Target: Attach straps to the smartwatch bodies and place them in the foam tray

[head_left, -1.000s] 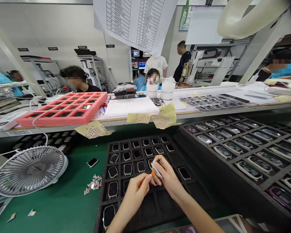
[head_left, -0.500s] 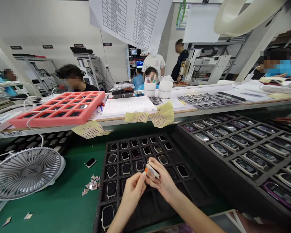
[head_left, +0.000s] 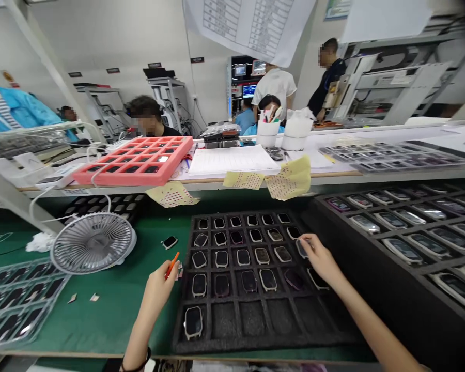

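Observation:
My left hand (head_left: 158,292) is over the green mat, just left of the black foam tray (head_left: 225,341). Its fingers pinch a thin orange tool (head_left: 172,264). My right hand (head_left: 321,261) is at the tray's right side, with its fingertips on a small watch body (head_left: 302,248) in an upper-right compartment. Other watch bodies (head_left: 268,279) sit in most of the tray's compartments, while its lowest row is mostly bare foam. A loose black watch body (head_left: 169,242) lies on the mat above my left hand.
A small white fan (head_left: 93,243) stands on the green mat (head_left: 101,330), with a clear plastic tray (head_left: 19,305) at far left. A grey foam tray of watches (head_left: 422,243) fills the right. A shelf above holds a pink tray (head_left: 134,161) and papers. Co-workers sit and stand beyond.
My hands have parted. The left has moved left off the tray with the orange tool, and the right has moved right and up across the tray with a watch body. The view has also shifted.

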{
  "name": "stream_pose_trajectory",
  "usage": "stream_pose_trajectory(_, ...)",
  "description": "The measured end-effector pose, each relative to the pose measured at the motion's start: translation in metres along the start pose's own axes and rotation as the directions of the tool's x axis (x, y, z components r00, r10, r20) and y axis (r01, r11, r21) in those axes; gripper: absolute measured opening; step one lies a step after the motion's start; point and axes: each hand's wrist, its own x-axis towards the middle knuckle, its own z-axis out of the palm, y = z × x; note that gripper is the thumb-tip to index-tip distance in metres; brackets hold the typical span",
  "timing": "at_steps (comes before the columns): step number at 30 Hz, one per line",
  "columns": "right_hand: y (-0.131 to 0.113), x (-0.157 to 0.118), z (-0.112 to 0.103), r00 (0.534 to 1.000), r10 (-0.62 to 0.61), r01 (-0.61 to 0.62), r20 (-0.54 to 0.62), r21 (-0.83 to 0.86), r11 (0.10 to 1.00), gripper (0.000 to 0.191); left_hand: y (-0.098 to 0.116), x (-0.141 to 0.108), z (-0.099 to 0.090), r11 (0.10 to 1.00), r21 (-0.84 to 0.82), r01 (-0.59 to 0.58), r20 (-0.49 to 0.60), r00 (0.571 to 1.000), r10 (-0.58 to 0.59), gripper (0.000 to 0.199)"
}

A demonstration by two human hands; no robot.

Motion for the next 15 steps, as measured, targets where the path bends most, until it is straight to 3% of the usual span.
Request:
stream_pose_trajectory(3,0.015,0.011,-0.011,1.0,-0.011,0.013,0.018,-0.092,0.996,0.04,-0.033,0.002,-0.001,0.986,0.153,0.063,-0.029,0.998,-0.059,0.035)
stream_pose_trajectory(7,0.034,0.016,-0.009,0.993,-0.086,0.105,0.079,-0.271,0.957,0.033,-0.056,0.004,0.001,0.969,0.225,0.106,-0.154,0.985,-0.072,0.027)
stream_pose_trajectory(12,0.058,0.021,-0.008,0.967,-0.204,0.249,0.151,-0.402,0.881,0.03,-0.069,0.01,-0.005,0.934,0.339,0.112,-0.259,0.966,-0.022,0.031)
stream_pose_trajectory(15,0.05,0.008,-0.005,0.922,-0.373,0.373,0.105,-0.504,0.779,0.038,-0.064,0.004,-0.005,0.918,0.392,0.067,-0.272,0.961,0.046,0.032)
